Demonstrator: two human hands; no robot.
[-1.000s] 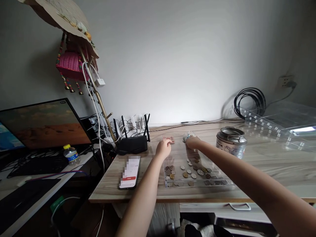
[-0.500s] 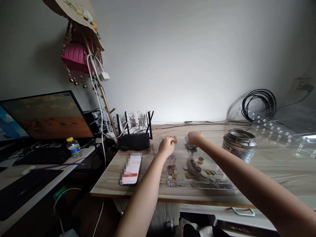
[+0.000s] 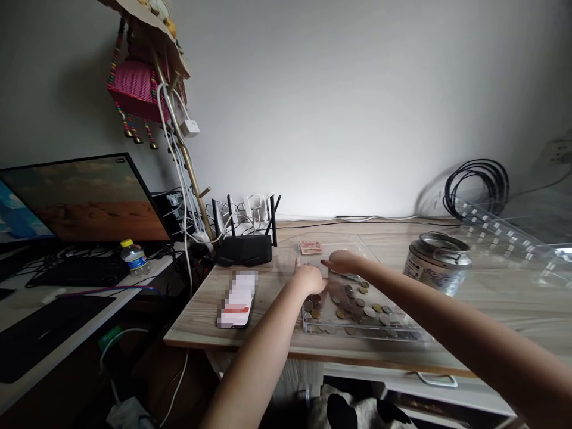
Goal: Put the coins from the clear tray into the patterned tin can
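On the wooden desk lies a clear plastic tray (image 3: 366, 335) with several silver and gold coins (image 3: 378, 308) in its near part. My left hand (image 3: 310, 279) is over the tray's left side, thumb and a finger spread apart, nothing visible in it. Reaching in from the right, my right hand (image 3: 346, 262) points a finger left; its other fingers are partly hidden. Beneath it shows the edge of a bluish-green banknote (image 3: 354, 276), which seems to lie in the tray. A reddish banknote (image 3: 311, 247) lies flat in the tray's far left corner, apart from both hands.
A metal canister (image 3: 438, 262) stands right of the tray. Left of it lies a phone (image 3: 239, 301), with a black router (image 3: 243, 250) behind. Coiled black cable (image 3: 476, 187) and a clear plastic piece (image 3: 504, 235) are at the back right. A bottle (image 3: 134, 259) stands by the monitor.
My left hand has left the reddish banknote and come nearer, toward the coins. My right hand has shifted left and extended a finger. The view has turned slightly.
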